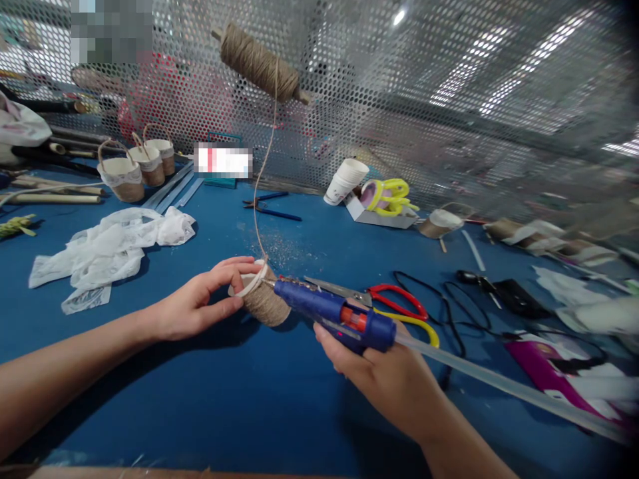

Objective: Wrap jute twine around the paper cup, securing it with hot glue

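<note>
My left hand is closed on the rim of a small paper cup wrapped in brown twine, which lies tilted on the blue table. From its rim a strand of twine runs up to a large twine spool mounted on the mesh panel. A blue glue gun is gripped in my right hand, its nozzle touching or very close to the cup near the rim. Out of its back end extends a long clear glue stick. Scissors with red and yellow handles lie just behind the gun.
White lace lies at the left, with finished twine-wrapped baskets behind it. Blue pliers rest mid-table. Stacked paper cups and a white box stand at the back. A black cord and keys lie right.
</note>
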Demonstrator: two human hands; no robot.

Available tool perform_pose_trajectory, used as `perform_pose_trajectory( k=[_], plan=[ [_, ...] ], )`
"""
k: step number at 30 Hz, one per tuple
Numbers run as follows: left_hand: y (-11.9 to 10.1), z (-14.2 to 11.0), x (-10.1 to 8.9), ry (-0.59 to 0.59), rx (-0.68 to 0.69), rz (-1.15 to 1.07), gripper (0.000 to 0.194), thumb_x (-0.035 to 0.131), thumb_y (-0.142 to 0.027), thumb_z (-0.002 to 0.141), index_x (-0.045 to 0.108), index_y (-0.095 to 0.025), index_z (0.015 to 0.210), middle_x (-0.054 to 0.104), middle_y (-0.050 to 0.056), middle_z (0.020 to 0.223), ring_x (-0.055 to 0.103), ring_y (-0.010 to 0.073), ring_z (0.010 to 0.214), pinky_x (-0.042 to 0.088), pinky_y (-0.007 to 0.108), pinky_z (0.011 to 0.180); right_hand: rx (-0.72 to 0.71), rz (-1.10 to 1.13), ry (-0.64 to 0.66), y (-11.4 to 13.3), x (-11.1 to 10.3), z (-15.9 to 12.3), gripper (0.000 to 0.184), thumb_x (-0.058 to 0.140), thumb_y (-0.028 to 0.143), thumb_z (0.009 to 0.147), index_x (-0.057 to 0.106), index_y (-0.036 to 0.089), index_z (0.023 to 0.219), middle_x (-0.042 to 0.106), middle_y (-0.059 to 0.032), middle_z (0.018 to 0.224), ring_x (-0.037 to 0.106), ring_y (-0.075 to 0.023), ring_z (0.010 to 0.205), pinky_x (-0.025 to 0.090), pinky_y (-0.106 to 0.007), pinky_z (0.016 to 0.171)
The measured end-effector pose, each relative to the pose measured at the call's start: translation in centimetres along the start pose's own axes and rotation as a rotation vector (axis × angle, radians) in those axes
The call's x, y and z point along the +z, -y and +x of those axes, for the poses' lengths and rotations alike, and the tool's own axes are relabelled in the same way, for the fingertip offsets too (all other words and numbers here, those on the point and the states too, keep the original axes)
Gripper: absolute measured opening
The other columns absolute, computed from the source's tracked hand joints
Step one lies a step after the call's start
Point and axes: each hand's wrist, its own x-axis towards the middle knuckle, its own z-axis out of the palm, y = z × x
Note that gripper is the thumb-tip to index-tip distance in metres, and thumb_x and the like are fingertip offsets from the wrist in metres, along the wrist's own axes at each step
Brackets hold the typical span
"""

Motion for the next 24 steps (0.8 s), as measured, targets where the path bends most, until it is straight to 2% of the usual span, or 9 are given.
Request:
perform_pose_trajectory(
  k=[7,10,13,17,20,24],
  plan=[
    [0.1,-0.1,-0.1,0.01,0.003,0.023,0.008,0.045,-0.018,0.086,0.047,-0.02,0.079,0.047,0.007,0.132,0.027,0.0226,0.132,0.026,0.044,0.107,0.003,0.046,0.039,0.1,0.2,0.0,0.017,0.05,0.028,0.079,0.057,0.021,0.065,0.056,0.0025,0.05,0.053,-0.0118,0.042,0.046,-0.023,0.042],
    [0.1,-0.1,-0.1,0.01,0.01,0.026,0.007,0.045,-0.017,0.086,0.046,-0.02,0.08,0.046,0.008,0.133,0.029,0.0226,0.132,0.026,0.044,0.107,-0.031,0.018,0.0,-0.4,0.2,-0.1,0.021,0.05,0.028,0.079,0.058,0.022,0.061,0.053,0.0031,0.045,0.051,-0.0121,0.038,0.044,-0.023,0.039],
    [0.1,-0.1,-0.1,0.009,0.008,0.014,0.005,0.045,-0.017,0.086,0.046,-0.02,0.082,0.045,0.008,0.134,0.029,0.0233,0.132,0.027,0.046,0.106,-0.16,-0.104,0.013,-1.5,0.0,0.0,0.023,0.047,0.021,0.079,0.066,0.025,0.068,0.056,0.0024,0.044,0.052,-0.0128,0.039,0.045,-0.023,0.041],
    [0.0,-0.1,-0.1,0.021,-0.003,0.022,0.005,0.045,-0.017,0.086,0.047,-0.02,0.081,0.048,0.008,0.132,0.027,0.0239,0.133,0.026,0.046,0.107,-0.379,-0.32,0.017,-2.3,-0.5,0.4,0.039,0.037,0.009,0.076,0.071,0.027,0.085,0.063,-0.0007,0.05,0.056,-0.0144,0.042,0.045,-0.025,0.043],
    [-0.1,-0.1,-0.1,0.022,0.002,0.024,0.006,0.045,-0.018,0.086,0.047,-0.02,0.081,0.047,0.008,0.132,0.027,0.0239,0.132,0.025,0.047,0.107,-0.318,-0.267,0.051,-1.8,-0.7,0.5,0.035,0.039,0.012,0.077,0.071,0.026,0.081,0.063,-0.0006,0.049,0.057,-0.015,0.044,0.046,-0.025,0.044],
    [0.0,-0.1,-0.1,0.022,0.007,0.031,0.006,0.045,-0.016,0.086,0.046,-0.02,0.081,0.045,0.008,0.134,0.028,0.0236,0.132,0.024,0.047,0.107,-0.155,-0.077,0.014,-0.5,-0.3,0.3,0.03,0.043,0.027,0.082,0.062,0.023,0.06,0.057,0.001,0.045,0.054,-0.0129,0.04,0.046,-0.023,0.042]
  ],
)
